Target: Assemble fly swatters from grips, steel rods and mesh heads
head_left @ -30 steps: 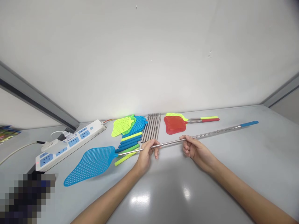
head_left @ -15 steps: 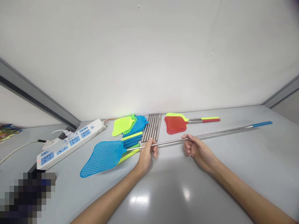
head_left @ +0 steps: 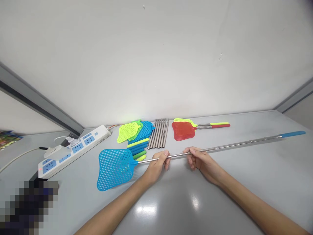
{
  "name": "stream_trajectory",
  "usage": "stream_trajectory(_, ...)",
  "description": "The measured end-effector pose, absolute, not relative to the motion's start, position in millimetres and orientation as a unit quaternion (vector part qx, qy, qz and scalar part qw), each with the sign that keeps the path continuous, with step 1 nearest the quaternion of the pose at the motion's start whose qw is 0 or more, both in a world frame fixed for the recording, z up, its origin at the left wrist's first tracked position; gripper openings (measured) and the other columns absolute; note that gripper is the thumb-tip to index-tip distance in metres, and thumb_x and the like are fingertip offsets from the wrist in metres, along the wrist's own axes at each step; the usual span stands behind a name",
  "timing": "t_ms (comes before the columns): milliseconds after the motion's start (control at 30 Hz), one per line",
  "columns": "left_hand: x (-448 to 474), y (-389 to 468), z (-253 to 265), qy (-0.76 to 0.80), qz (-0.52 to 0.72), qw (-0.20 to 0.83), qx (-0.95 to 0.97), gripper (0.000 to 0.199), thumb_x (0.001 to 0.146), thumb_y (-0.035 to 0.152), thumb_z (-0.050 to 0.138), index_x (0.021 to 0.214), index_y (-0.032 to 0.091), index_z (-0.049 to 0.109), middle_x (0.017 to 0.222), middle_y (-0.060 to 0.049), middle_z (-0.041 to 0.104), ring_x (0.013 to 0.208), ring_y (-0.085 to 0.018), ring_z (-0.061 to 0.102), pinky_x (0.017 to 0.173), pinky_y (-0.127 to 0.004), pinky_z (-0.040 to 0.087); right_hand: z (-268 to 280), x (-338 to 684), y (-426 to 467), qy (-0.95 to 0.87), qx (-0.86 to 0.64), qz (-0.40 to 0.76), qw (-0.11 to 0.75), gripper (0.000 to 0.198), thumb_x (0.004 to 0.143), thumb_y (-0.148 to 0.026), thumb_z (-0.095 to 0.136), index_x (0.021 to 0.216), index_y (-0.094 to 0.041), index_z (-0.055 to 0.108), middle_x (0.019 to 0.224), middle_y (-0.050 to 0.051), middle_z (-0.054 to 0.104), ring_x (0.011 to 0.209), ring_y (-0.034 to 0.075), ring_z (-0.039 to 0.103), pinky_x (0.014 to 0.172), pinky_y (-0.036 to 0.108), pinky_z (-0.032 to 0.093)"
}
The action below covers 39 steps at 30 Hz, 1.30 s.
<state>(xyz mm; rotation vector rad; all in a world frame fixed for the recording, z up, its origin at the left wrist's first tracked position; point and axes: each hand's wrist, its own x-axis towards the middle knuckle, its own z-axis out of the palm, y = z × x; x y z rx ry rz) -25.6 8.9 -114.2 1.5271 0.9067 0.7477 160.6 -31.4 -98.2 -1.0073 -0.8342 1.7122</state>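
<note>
A blue fly swatter (head_left: 114, 169) with a long, extended metal rod stretches across the view, its blue grip far to the right. My left hand (head_left: 157, 166) pinches the rod a little right of the swatter head. Farther along, my right hand (head_left: 200, 163) is closed on the same rod with thumb and fingers. Behind the blue head lie several blue, yellow and green grip sleeves (head_left: 137, 149), partly covered. Loose yellow, green and blue swatter heads (head_left: 128, 131) are piled beyond them. A row of several short metal rods (head_left: 158, 133) rests behind my left hand.
Two complete swatters, a red one (head_left: 184, 131) and a yellow one (head_left: 218, 123), lie together at the back. On the left a white power strip (head_left: 75, 150) holds plugs and cables. A pale wall (head_left: 156, 58) rises behind the grey table (head_left: 171, 209).
The blue swatter has shifted to the right and its head has turned more face-on. The rod looks longer to the right. My hands are slightly closer together and lower.
</note>
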Motion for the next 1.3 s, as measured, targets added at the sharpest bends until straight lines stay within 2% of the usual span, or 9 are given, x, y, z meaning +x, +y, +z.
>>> stream_trajectory(167,-29.6,1.3,-108.5,0.352,0.283,0.542,0.708,0.039,0.082,0.039,0.034,0.050,0.017,0.040,0.049,0.001,0.038,0.051,-0.011,0.037,0.053,-0.024,0.028,-101.8,157.8,-34.3,-0.370,-0.381,0.706,0.468,0.038,0.082,-0.037,0.041,0.060,-0.015,0.061,0.048,0.000,0.044,0.049,0.010,0.042,0.049,0.024,0.032)
stream_trajectory(233,-30.8,-0.4,-107.4,0.338,0.274,0.541,0.720,0.040,0.083,0.038,0.031,0.050,0.017,0.040,0.049,0.001,0.038,0.051,-0.011,0.036,0.054,-0.024,0.028,-102.3,154.5,-35.5,-0.373,-0.380,0.709,0.463,0.040,0.083,-0.039,0.038,0.062,-0.015,0.061,0.050,0.001,0.046,0.048,0.011,0.043,0.048,0.024,0.032)
stream_trajectory(367,-30.9,1.8,-110.7,0.324,0.299,0.569,0.693,0.039,0.081,0.034,0.029,0.048,0.017,0.040,0.049,-0.001,0.041,0.053,-0.013,0.039,0.057,-0.026,0.030,-103.2,149.2,-36.9,-0.386,-0.389,0.709,0.443,0.034,0.083,-0.040,0.037,0.082,-0.017,0.061,0.058,0.002,0.051,0.049,0.011,0.045,0.046,0.024,0.031)
stream_trajectory(500,-29.1,3.6,-113.7,0.323,0.303,0.600,0.666,0.038,0.081,0.035,0.029,0.051,0.017,0.044,0.048,-0.001,0.043,0.054,-0.014,0.043,0.059,-0.026,0.033,-105.4,149.8,-37.2,-0.436,-0.396,0.699,0.406,0.043,0.083,-0.041,0.034,0.063,-0.015,0.061,0.054,0.003,0.050,0.049,0.012,0.043,0.050,0.025,0.032)
stream_trajectory(600,-28.7,0.6,-112.0,0.331,0.273,0.603,0.672,0.046,0.085,0.040,0.021,0.051,0.018,0.043,0.047,-0.001,0.042,0.054,-0.014,0.043,0.060,-0.026,0.034,-104.8,152.5,-36.5,-0.436,-0.389,0.706,0.400,0.048,0.083,-0.042,0.033,0.052,-0.015,0.058,0.050,0.003,0.049,0.048,0.012,0.043,0.051,0.027,0.033)
stream_trajectory(667,-29.9,-3.3,-109.8,0.345,0.238,0.596,0.685,0.049,0.086,0.042,0.019,0.050,0.018,0.042,0.048,0.000,0.042,0.053,-0.013,0.042,0.059,-0.025,0.034,-103.0,154.6,-35.7,-0.425,-0.382,0.714,0.404,0.048,0.083,-0.042,0.033,0.050,-0.015,0.057,0.049,0.003,0.048,0.049,0.013,0.043,0.051,0.027,0.033)
stream_trajectory(800,-32.3,-11.9,-107.2,0.391,0.196,0.600,0.670,0.044,0.085,0.045,0.025,0.053,0.018,0.042,0.048,0.001,0.043,0.050,-0.012,0.041,0.055,-0.024,0.033,-101.2,157.5,-34.7,-0.417,-0.377,0.729,0.391,0.047,0.083,-0.040,0.033,0.049,-0.015,0.056,0.049,0.003,0.049,0.048,0.013,0.044,0.051,0.027,0.034)
stream_trajectory(1067,-26.1,-14.2,-114.0,0.317,0.200,0.733,0.568,0.048,0.085,0.045,0.022,0.045,0.019,0.029,0.034,0.004,0.032,0.033,-0.008,0.030,0.041,-0.023,0.024,-109.6,150.9,-39.6,-0.390,-0.339,0.759,0.396,0.044,0.084,-0.041,0.030,0.049,-0.018,0.042,0.043,0.001,0.048,0.040,0.012,0.046,0.044,0.026,0.032)
stream_trajectory(1300,-25.8,-17.8,-116.3,0.326,0.183,0.722,0.583,0.047,0.085,0.045,0.022,0.047,0.019,0.028,0.036,0.005,0.029,0.036,-0.008,0.028,0.042,-0.024,0.025,-112.9,144.9,-43.1,-0.359,-0.336,0.778,0.392,0.047,0.085,-0.046,0.027,0.048,-0.019,0.037,0.038,-0.003,0.038,0.033,0.010,0.039,0.039,0.024,0.032)
